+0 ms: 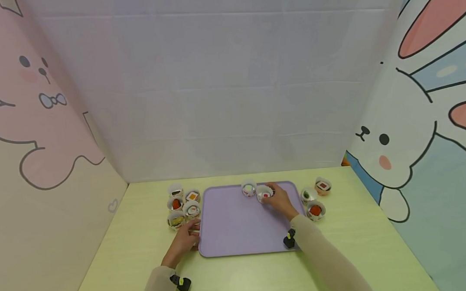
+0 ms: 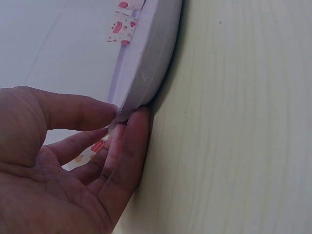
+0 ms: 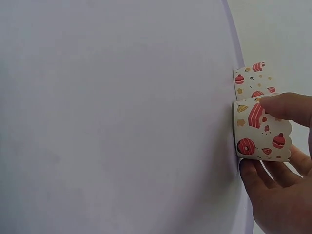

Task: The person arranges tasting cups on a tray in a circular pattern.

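A lilac tray (image 1: pixel 240 232) lies flat on the table. My right hand (image 1: pixel 281 203) holds a paper baking cup (image 1: pixel 262 191) at the tray's far edge, thumb and fingers on opposite sides. In the right wrist view this cup (image 3: pixel 261 134) shows a cake and doughnut print and stands upright on the tray. Right beside it is another printed cup (image 1: pixel 248 188), with something pale inside; the held one has a small red piece in it. At the tray's left edge, my left hand (image 1: pixel 186 238) pinches the rim (image 2: pixel 141 73), thumb above and fingers below.
Several filled paper cups (image 1: pixel 191 209) cluster left of the tray, close to the left hand. To its right stand an orange-red-filled cup (image 1: pixel 315 210), a green-filled cup (image 1: pixel 308 195) and a brownish cup (image 1: pixel 323 186). A pale wall (image 1: pixel 231 98) rises behind the table (image 1: pixel 358 244).
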Tool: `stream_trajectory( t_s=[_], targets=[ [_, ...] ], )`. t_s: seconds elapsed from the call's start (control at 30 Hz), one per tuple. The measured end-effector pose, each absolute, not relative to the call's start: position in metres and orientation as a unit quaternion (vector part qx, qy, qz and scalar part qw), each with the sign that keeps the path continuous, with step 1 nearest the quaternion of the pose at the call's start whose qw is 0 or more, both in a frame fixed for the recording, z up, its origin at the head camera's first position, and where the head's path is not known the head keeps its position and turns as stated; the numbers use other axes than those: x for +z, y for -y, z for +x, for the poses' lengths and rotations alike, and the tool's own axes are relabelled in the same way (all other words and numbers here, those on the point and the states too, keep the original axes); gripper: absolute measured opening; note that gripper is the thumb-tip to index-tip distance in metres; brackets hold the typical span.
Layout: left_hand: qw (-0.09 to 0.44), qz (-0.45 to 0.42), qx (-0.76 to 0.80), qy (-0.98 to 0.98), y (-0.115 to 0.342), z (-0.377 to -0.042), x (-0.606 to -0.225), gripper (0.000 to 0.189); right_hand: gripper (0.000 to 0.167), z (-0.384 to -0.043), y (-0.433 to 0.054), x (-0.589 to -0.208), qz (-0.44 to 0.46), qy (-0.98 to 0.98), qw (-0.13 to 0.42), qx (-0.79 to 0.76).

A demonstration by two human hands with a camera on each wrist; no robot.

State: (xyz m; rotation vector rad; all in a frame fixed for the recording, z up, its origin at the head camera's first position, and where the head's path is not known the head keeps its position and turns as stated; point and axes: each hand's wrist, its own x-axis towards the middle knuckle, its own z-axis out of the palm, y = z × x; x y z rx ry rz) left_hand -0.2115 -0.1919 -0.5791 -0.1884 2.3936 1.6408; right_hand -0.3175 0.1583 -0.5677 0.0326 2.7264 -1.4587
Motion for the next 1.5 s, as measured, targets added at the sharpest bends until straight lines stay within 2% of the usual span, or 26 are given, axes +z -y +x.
stream_trajectory(
  t_s=[0.57, 0.77, 0.97, 1.5],
  targets=[
    [0.117, -0.067, 0.564, -0.815, 0.191, -0.212, -0.579, 0.058, 0.067, -0.320, -0.155, -0.571, -0.007, -0.879, 0.013, -0.477],
    [0.120, -0.069, 0.562, -0.816, 0.191, -0.212, -0.578, 0.058, 0.075, -0.320, -0.156, -0.571, -0.020, -0.872, 0.016, -0.488],
    [0.120, -0.069, 0.560, -0.817, 0.191, -0.212, -0.579, 0.058, 0.079, -0.316, -0.155, -0.559, -0.022, -0.872, 0.011, -0.489],
    [0.113, -0.068, 0.563, -0.816, 0.191, -0.211, -0.581, 0.058, 0.072, -0.308, -0.155, -0.519, -0.067, -0.850, -0.009, -0.522]
  ],
)
